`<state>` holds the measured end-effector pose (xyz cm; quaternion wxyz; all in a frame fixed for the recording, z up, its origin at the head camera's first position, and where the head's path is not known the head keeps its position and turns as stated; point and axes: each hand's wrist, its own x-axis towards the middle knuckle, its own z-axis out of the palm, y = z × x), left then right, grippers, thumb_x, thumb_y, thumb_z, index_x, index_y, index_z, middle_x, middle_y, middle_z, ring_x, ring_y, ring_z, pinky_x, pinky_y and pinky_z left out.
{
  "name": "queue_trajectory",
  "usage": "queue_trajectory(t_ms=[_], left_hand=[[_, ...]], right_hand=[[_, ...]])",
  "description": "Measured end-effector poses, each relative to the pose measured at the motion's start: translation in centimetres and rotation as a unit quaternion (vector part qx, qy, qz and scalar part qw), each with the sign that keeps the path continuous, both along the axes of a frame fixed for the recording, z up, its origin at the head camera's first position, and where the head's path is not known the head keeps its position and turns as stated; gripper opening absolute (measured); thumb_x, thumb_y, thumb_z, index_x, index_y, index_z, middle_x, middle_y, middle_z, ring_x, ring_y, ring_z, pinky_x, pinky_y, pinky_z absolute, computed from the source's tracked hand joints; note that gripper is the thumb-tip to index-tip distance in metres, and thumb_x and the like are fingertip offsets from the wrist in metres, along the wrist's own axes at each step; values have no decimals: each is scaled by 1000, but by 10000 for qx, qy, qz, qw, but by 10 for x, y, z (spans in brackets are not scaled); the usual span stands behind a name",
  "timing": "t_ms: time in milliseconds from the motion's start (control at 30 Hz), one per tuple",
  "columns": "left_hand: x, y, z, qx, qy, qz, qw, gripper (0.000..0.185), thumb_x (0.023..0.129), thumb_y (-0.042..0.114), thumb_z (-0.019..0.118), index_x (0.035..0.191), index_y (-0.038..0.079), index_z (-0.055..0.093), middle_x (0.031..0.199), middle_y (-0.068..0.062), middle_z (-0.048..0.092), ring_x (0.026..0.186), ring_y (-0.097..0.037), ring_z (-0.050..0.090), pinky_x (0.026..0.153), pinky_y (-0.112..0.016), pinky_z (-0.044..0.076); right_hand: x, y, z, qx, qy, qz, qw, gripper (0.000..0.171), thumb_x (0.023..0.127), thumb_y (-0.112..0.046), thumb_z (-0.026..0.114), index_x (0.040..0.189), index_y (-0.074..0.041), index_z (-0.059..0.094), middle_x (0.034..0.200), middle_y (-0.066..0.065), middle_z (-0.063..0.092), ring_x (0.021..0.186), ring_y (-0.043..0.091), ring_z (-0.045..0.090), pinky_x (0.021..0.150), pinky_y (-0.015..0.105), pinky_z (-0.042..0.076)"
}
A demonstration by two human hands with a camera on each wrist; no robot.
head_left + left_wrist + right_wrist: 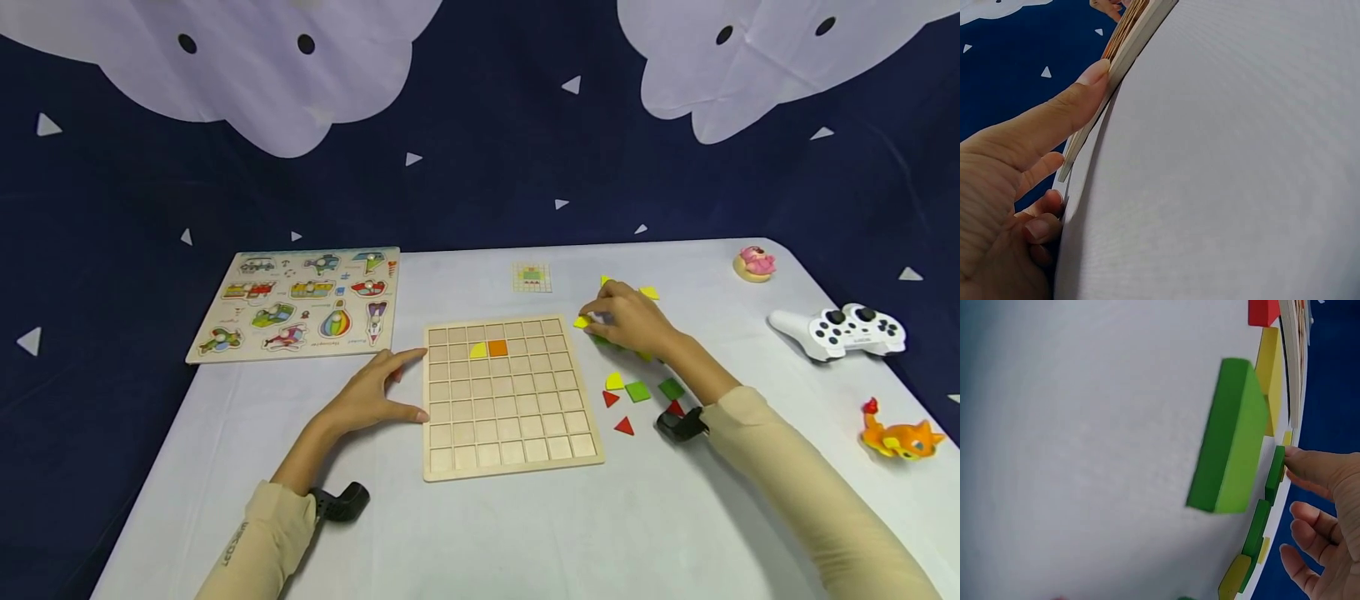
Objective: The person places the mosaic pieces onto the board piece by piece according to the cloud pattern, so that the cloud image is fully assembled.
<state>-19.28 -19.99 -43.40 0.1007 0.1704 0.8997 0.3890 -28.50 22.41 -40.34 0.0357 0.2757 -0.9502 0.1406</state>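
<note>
A square wooden grid board (513, 400) lies in the middle of the table. In its upper cells sit a yellow quarter-round piece (478, 351) and an orange square piece (498, 348). My left hand (375, 390) touches the board's left edge, thumb and forefinger spread apart; the left wrist view has the thumb (1088, 87) against that edge. Right of the board, my right hand (628, 317) pinches a small yellow piece (582, 322) between thumb and forefinger. Green pieces (1229, 437) lie below and around that hand, partly hidden by it.
Loose red triangles (624, 426), green squares (637, 392) and yellow pieces (615, 381) lie right of the board. A small pattern card (532, 277) is behind it. A vehicle puzzle (296, 304) lies left; a white game controller (840, 332), orange toy (903, 439) and pink toy (755, 263) stand right.
</note>
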Motion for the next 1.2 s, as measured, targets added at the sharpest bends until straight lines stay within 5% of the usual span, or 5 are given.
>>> queue_trajectory(t_ms=[233,600,1200], left_hand=[[0,0,-1,10,-24,10,10000,97,66,38,92,149,21,47,94,-5,40,80,-19,37,72,-36,31],[-1,0,-1,-3,-26,21,10000,97,66,38,93,149,21,46,94,-5,40,80,-19,37,72,-36,31],[-1,0,1,3,-38,32,10000,96,66,38,93,149,21,47,95,-6,41,81,-19,37,71,-35,31]], right_hand=[[0,2,1,-162,-166,-44,9997,25,84,-20,79,101,-1,77,102,13,60,95,27,56,86,45,48],[-3,-2,1,-360,-385,-86,9986,26,81,-20,81,98,-2,76,99,8,58,92,24,56,81,41,46],[13,-43,9,-627,-262,648,9956,21,77,-19,81,93,-6,77,99,3,57,92,19,54,78,37,48]])
